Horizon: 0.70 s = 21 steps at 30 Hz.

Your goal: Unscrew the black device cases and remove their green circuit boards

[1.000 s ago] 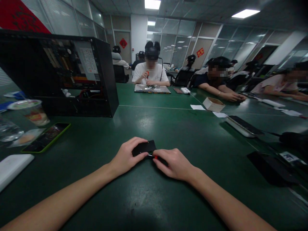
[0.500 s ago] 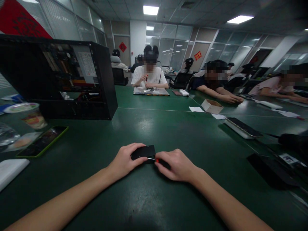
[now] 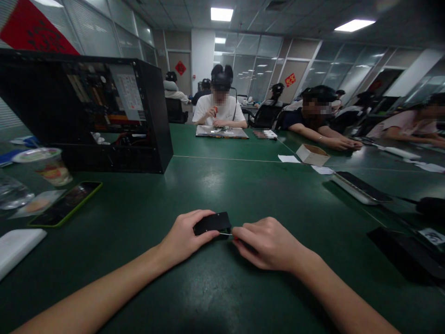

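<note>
A small flat black device lies on the green table in front of me. My left hand is closed around its left end, fingers over the top and thumb along the near edge. My right hand is closed on a small screwdriver with a red collar and dark handle. Its thin metal tip points left and meets the device's near right corner. Most of the handle is hidden under my fingers.
An open black computer case stands at the back left. A sealed drink cup, a green-edged phone and a white slab lie left. A white box and dark flat devices lie right. Other people sit at the far side.
My right hand has drawn slightly to the right, so more of the screwdriver's thin shaft shows between it and the device. The view has shifted a little. My left hand keeps its hold.
</note>
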{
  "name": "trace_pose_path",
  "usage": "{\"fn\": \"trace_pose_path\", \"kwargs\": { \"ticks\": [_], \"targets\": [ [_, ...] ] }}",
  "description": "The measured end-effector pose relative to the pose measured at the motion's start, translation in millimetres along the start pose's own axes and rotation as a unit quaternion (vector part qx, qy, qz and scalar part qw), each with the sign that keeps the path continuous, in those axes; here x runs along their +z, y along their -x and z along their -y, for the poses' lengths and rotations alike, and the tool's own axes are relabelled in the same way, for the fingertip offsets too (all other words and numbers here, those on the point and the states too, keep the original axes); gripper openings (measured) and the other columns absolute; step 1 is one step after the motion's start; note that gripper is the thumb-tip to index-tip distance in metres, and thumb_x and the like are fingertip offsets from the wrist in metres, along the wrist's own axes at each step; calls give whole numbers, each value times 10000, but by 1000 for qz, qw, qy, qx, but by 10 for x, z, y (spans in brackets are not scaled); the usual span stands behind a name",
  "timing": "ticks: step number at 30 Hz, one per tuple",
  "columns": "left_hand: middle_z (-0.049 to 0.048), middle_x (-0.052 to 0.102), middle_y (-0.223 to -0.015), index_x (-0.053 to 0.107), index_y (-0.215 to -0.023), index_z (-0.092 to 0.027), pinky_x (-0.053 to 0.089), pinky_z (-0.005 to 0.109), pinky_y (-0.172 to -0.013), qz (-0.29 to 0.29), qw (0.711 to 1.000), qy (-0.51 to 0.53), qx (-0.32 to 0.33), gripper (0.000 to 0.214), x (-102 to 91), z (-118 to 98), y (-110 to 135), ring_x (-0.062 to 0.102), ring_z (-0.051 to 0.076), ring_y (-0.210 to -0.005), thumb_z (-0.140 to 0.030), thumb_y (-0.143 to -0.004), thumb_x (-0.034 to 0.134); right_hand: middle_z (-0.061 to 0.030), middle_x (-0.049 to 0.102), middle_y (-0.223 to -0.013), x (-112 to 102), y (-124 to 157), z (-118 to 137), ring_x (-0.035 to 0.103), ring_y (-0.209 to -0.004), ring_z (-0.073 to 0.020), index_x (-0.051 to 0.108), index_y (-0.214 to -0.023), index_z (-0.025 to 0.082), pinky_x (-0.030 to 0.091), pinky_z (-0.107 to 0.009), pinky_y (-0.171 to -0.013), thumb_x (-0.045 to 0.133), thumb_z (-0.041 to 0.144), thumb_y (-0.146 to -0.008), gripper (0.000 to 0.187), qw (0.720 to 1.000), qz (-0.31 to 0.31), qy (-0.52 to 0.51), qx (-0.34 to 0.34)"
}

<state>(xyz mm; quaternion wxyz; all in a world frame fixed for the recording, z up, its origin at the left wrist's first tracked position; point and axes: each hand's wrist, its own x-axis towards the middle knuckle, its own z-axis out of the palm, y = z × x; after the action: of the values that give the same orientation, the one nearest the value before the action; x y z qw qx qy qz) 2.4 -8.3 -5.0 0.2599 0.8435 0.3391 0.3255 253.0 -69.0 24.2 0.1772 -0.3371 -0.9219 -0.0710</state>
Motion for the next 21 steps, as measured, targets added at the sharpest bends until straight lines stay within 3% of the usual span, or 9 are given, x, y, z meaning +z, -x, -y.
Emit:
{"fn": "trace_pose_path", "kwargs": {
  "ticks": [9,16,21],
  "targets": [
    [63,767,-1165,712,-1198,-210,554,379,-966,-4,999,22,-36,317,-19,-26,-14,721,250,-1066,-363,-920,701,7,651,-711,-95,49,-62,565,-551,-117,628,-1041,167,330,-294,-540,479,226,-994,167,999,-3,-36,16],
    [66,758,-1137,711,-1163,-190,552,367,-941,28,999,11,-15,403,-40,-29,-36,717,251,-1038,-349,-808,815,0,658,-733,-36,32,-49,577,-569,-118,626,-1054,163,340,-290,-551,478,224,-998,169,999,1,-45,22],
    [75,748,-1175,691,-1198,-180,549,364,-965,39,999,8,9,368,-65,-60,-38,709,244,-1069,-235,-834,715,5,661,-730,-100,39,-63,579,-561,-106,618,-1032,160,357,-273,-550,491,211,-978,148,997,-11,-77,21]
  ]
}}
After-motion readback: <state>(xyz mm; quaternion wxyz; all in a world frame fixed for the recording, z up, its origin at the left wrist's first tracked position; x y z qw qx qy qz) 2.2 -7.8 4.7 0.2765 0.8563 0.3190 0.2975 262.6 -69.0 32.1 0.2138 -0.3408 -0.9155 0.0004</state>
